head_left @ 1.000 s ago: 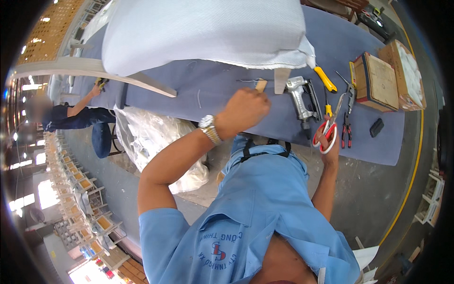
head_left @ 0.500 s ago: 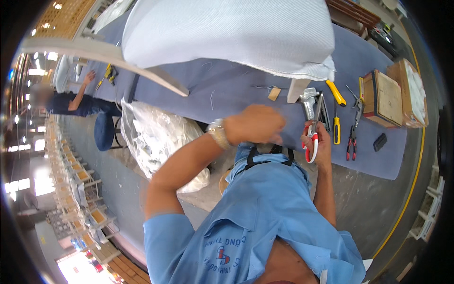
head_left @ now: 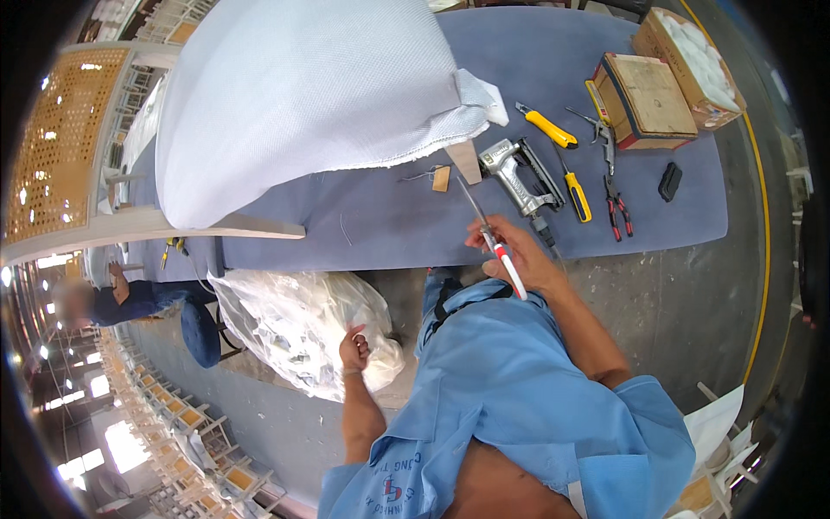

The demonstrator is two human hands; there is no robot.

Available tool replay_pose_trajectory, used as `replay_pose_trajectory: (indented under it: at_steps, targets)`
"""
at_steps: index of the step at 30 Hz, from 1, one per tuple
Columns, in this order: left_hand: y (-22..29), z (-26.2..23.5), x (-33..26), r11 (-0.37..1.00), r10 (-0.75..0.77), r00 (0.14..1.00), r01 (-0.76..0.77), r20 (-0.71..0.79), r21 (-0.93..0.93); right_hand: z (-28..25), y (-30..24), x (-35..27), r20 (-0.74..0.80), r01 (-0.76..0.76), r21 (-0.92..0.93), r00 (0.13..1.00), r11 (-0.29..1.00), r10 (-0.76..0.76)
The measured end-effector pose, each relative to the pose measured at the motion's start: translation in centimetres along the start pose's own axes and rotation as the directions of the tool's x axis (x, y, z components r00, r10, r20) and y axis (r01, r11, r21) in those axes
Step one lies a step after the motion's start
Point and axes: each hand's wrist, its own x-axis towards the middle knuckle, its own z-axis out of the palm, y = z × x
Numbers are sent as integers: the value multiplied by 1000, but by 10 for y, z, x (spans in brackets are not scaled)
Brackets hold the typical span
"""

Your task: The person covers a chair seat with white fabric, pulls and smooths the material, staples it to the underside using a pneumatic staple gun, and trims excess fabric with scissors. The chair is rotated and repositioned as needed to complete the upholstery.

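My right hand (head_left: 522, 253) is closed round scissors (head_left: 510, 273) with red and white handles, seen nearly edge-on. Their blades point up and away, toward the wooden leg (head_left: 464, 162) of an upholstered chair. Over a clear plastic bag (head_left: 285, 324) of white scraps hangs my left hand (head_left: 354, 349). Its fingers are loosely curled with nothing visible in them; I cannot tell whether it touches the bag. The chair's seat, covered in pale woven fabric (head_left: 303, 95), lies on the table. A folded fabric flap with a frayed edge shows at its right corner.
Right of the chair on the grey-blue table (head_left: 389, 246) lie a staple gun (head_left: 516, 180), a yellow cutter knife (head_left: 550, 127), a screwdriver (head_left: 577, 197), pliers (head_left: 616, 208), an air blow gun (head_left: 603, 143) and a black block (head_left: 669, 182). Two boxes (head_left: 648, 99) stand beyond. A person (head_left: 130, 298) sits at far left.
My left hand has swung left and down, from near the table edge to over the plastic bag. My right hand has drawn the scissors left, away from the staple gun. The view has shifted.
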Motion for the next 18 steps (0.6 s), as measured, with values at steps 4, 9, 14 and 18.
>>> replay_pose_trajectory:
  at_steps: [4,9,14,18]
  targets:
    - [-44,81,-14,406,616,761,-530,206,745,10,4,24,28,104,96,994,990,-107]
    - [85,293,-104,624,681,669,-743,298,244,13,-17,52,94,125,-16,988,992,-123]
    - [151,413,-163,658,700,414,-690,582,-302,10,-26,57,83,123,-16,989,992,-122]
    - [156,454,-182,622,762,401,-671,508,-404,11,-33,54,47,128,-54,991,990,-126]
